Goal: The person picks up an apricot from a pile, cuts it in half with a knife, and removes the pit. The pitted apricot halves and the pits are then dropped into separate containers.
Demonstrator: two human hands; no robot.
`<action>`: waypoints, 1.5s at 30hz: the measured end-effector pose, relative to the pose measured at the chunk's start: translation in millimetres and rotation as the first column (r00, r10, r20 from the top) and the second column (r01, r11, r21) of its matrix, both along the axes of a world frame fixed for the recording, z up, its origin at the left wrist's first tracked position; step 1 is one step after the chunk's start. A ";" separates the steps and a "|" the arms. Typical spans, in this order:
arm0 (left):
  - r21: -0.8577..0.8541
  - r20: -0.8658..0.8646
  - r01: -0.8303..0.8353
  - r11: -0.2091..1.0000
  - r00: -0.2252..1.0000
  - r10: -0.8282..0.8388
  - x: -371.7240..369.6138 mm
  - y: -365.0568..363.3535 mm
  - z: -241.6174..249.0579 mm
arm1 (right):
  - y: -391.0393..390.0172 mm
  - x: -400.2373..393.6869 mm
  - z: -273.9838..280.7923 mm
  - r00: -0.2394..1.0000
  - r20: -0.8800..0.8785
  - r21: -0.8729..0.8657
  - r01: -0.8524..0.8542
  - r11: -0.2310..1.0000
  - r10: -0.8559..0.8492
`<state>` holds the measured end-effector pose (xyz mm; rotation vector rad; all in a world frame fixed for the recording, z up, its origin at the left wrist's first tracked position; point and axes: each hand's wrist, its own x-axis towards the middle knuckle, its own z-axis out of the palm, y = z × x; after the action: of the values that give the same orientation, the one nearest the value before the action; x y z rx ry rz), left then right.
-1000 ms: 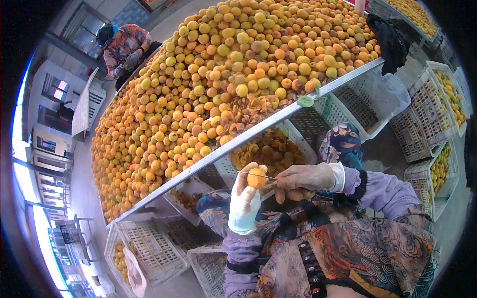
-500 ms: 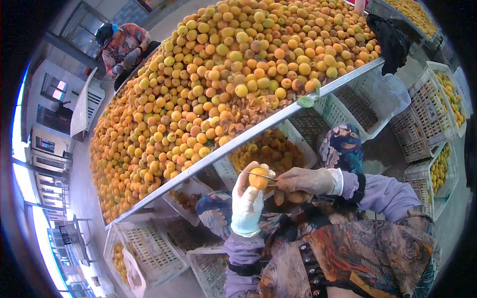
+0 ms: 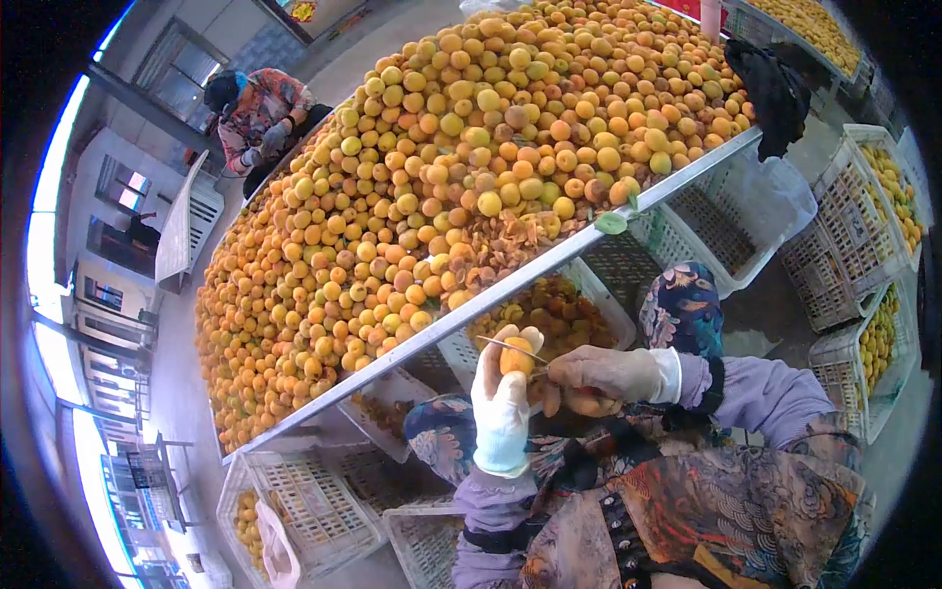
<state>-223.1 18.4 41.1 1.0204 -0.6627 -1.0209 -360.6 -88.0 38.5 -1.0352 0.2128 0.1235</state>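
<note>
My left hand [image 3: 498, 401], in a white glove, is closed around a yellow-orange apricot [image 3: 515, 358], holding it upright between thumb and fingers. My right hand [image 3: 610, 377], in a soiled glove, grips a thin knife [image 3: 490, 342]. Its blade lies across the upper part of the apricot, its tip reaching past the fruit to the left; the handle is hidden in my fingers. Both hands are close together over my lap, below the metal edge [image 3: 461, 316] of the table. Just behind them sits a crate of split apricot pieces [image 3: 564, 312].
A large heap of apricots [image 3: 392, 216] covers the sloping table. Plastic crates stand at lower left [image 3: 294, 506] and right [image 3: 852, 231], some holding apricots. A black bag [image 3: 768, 88] hangs at the table's far corner. Another person [image 3: 263, 118] works at the far left side.
The view has shifted slightly, so the whole scene sits a little further right. Both hands keep their hold on the apricot and knife; the blade still lies across the fruit.
</note>
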 end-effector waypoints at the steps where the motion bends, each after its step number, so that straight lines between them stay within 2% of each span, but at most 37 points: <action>1: -0.044 -0.084 -0.027 0.999 0.996 0.023 -3.5 0.9 -1.6 | 7.1 -0.5 -4.8 0.999 0.006 0.015 0.036 0.999 -0.036; 2: -0.088 -0.193 0.034 0.996 0.980 -0.050 0.3 2.8 -19.0 | 12.3 -0.4 -14.6 0.998 0.018 0.010 0.061 0.998 -0.061; 3: -0.089 -0.195 0.031 0.996 0.980 -0.048 -2.0 1.5 -21.7 | 12.5 -0.6 -17.9 0.998 0.016 0.010 0.059 0.998 -0.059; 5: -0.075 -0.375 0.053 0.996 0.924 -0.078 -7.8 1.5 -26.9 | 15.6 -2.6 -23.8 0.997 -0.040 0.021 0.067 0.998 -0.066; 7: -0.066 -0.405 0.064 0.996 0.910 -0.086 -5.9 0.0 -22.3 | 8.2 -5.4 -14.8 0.998 -0.027 0.027 0.064 0.998 -0.063; 9: 0.004 -0.134 0.154 0.988 0.979 -0.152 8.1 2.5 -16.9 | -1.2 -4.1 -7.5 0.987 -0.157 0.024 -0.013 1.000 0.016; 11: 0.032 -0.042 0.121 0.992 0.992 -0.120 16.5 -1.0 -11.2 | -7.1 -3.9 13.5 0.978 -0.208 -0.002 -0.009 1.000 0.008; 14: -0.002 0.030 0.112 0.994 0.993 -0.112 15.0 -4.2 -11.5 | -6.5 -1.9 6.6 0.984 -0.176 0.013 -0.015 1.000 0.017; 16: -0.050 -0.197 0.114 0.992 0.973 -0.121 4.9 -0.7 -9.2 | 4.4 -2.4 -1.4 0.998 -0.061 -0.010 0.020 1.000 -0.020; 17: -0.049 -0.200 0.113 0.992 0.972 -0.121 1.3 0.6 -12.5 | 10.9 -2.6 -6.9 0.998 -0.064 -0.009 0.019 1.000 -0.020; 19: -0.002 -0.420 0.107 0.994 0.902 -0.098 -4.2 0.1 -20.2 | 19.0 -2.9 -14.7 0.986 -0.014 -0.014 0.164 0.986 -0.164; 21: 0.015 -0.405 0.097 0.995 0.910 -0.083 -2.2 2.4 -27.2 | 17.0 -4.9 -14.2 0.987 0.009 -0.007 0.161 0.987 -0.161; 23: 0.019 -0.245 0.152 0.988 0.959 -0.143 10.7 2.3 -33.6 | 6.2 -5.2 -4.9 0.988 -0.149 0.037 0.035 0.999 -0.029; 24: 0.066 -0.165 0.118 0.991 0.981 -0.106 13.8 -0.3 -26.3 | 2.1 -4.5 3.8 0.989 -0.146 0.031 0.040 0.999 -0.035; 25: 0.060 -0.162 0.119 0.991 0.981 -0.108 14.6 -3.4 -20.5 | -0.6 -2.3 14.2 0.979 -0.200 -0.053 0.036 0.998 -0.046; 26: 0.057 -0.048 0.089 0.994 0.995 -0.087 15.0 -5.5 -15.3 | -1.5 -0.8 19.7 0.966 -0.254 -0.132 0.024 0.991 -0.057; 27: 0.052 0.067 0.057 0.997 0.996 -0.060 14.2 -6.0 -10.8 | -1.7 -0.3 20.1 0.966 -0.253 -0.135 0.020 0.991 -0.054; 29: 0.062 0.073 0.045 0.997 0.996 -0.049 10.6 -5.6 -9.0 | -2.0 0.1 17.8 0.979 -0.203 -0.120 0.009 0.993 -0.033; 30: 0.060 -0.087 0.072 0.996 0.994 -0.066 7.8 -4.6 -11.8 | 1.8 -0.1 10.4 0.978 -0.208 -0.113 0.012 0.994 -0.035; 31: 0.056 -0.248 0.094 0.994 0.966 -0.078 3.6 -2.8 -13.9 | 8.0 0.1 -1.3 0.988 -0.129 -0.123 0.071 0.990 -0.087; 32: 0.139 -0.382 0.118 0.983 0.922 -0.056 -1.6 -1.5 -14.9 | 11.6 -1.0 -9.1 0.989 -0.051 -0.130 0.128 0.983 -0.136; 33: 0.143 -0.383 0.119 0.983 0.922 -0.056 -1.2 -1.2 -18.7 | 12.2 -1.4 -10.9 0.989 -0.052 -0.126 0.130 0.984 -0.137; 35: 0.122 -0.479 0.180 0.976 0.872 -0.101 -1.0 1.2 -28.9 | 14.6 -4.0 -13.7 0.977 -0.163 -0.154 0.113 0.982 -0.138; 36: 0.159 -0.392 0.144 0.977 0.917 -0.071 -1.3 0.5 -28.3 | 11.5 -3.5 -8.6 0.980 -0.147 -0.166 0.108 0.980 -0.132; 39: 0.104 -0.412 0.121 0.987 0.909 -0.068 -3.4 -3.8 -22.8 | 4.9 -1.8 -17.3 0.990 -0.083 -0.192 0.100 0.976 -0.118; 40: 0.099 -0.329 0.097 0.990 0.942 -0.059 -3.3 -4.3 -23.4 | 4.0 0.8 -22.4 0.991 -0.056 -0.227 0.102 0.969 -0.118; 41: 0.102 -0.330 0.097 0.990 0.942 -0.059 -4.6 -4.2 -22.8 | 5.2 -1.5 -24.5 0.991 -0.057 -0.224 0.102 0.969 -0.118; 43: 0.096 -0.476 0.130 0.987 0.877 -0.069 -8.3 -4.9 -21.0 | 5.9 -4.2 -10.3 0.982 -0.149 -0.146 0.095 0.985 -0.117; 44: 0.097 -0.477 0.130 0.987 0.876 -0.068 -9.6 -5.8 -23.9 | 7.1 -4.5 -14.8 0.982 -0.150 -0.145 0.095 0.985 -0.117; 45: 0.080 -0.494 0.123 0.989 0.867 -0.068 -10.6 -7.5 -28.0 | 9.4 -4.1 -19.8 0.991 -0.065 -0.112 0.113 0.987 -0.120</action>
<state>-233.8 11.0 13.1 0.7772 -0.2384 -1.3551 -364.8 -78.6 18.7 -1.1242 0.3479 0.0434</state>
